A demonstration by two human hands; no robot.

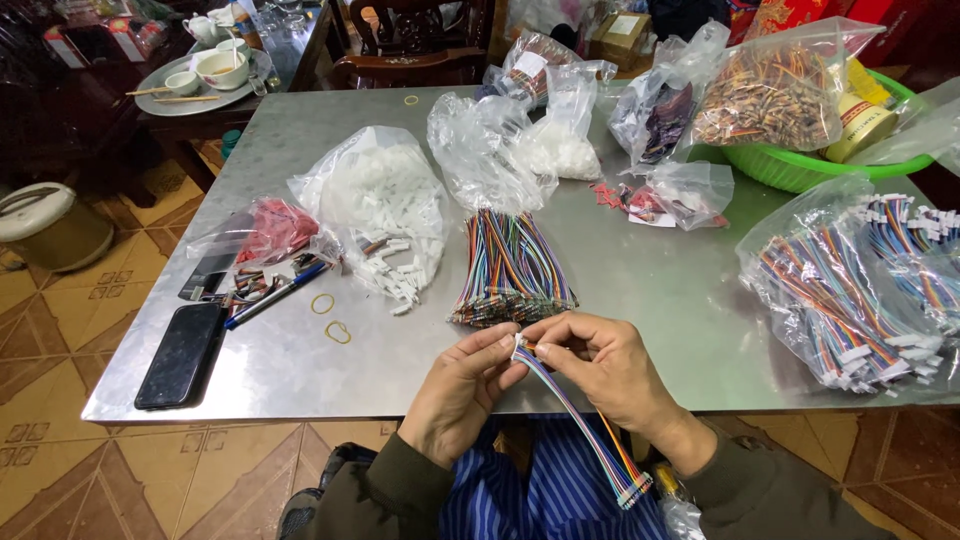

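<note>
at the near edge of the metal table [700, 330], both hands pinch the top end of a rainbow ribbon cable [580, 420]: left hand [462, 385] steadies, right hand [600, 362] presses there. it seems the connector-fitting step, which calls for fine alignment; its lower end hangs over the lap.

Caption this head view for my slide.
Both hands pinch a multicoloured ribbon cable above a steel table.

A black phone [182, 354] is laid at the left edge of the steel bench [660, 300], with a blue pen [275, 295] and 2 yellow rubber bands [331, 318] beside it. A green basin [800, 165] is set at the far right. A tray of dishes [200, 85] is seen on a dark table beyond.
</note>
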